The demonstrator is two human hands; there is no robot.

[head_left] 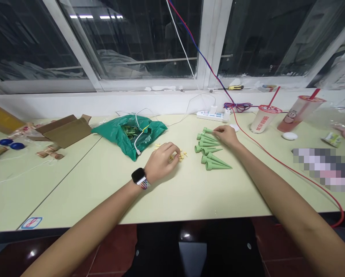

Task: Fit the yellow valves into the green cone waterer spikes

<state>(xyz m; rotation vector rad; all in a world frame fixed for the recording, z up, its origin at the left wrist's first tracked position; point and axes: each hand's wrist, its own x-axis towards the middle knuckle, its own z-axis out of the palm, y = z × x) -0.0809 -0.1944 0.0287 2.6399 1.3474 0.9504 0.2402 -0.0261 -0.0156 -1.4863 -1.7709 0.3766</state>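
Note:
My left hand (163, 159), a watch on its wrist, is curled low over a little heap of small yellow plastic pieces (185, 154). Thumb and forefinger come together around one of them, partly hidden by the fingers. My right hand (228, 135) pinches the pointed end of the farthest green plastic spike (208, 130). Several more hollow green spikes (217, 166) lie in a column toward me, wide ends to the left and tips to the right.
Left of my hands lies an open green plastic bag (117, 135) with green parts inside and a white cable on it. A cardboard box (65, 132), power strip (209, 115), drink cup (265, 120) and red cable (290, 168) surround the work area.

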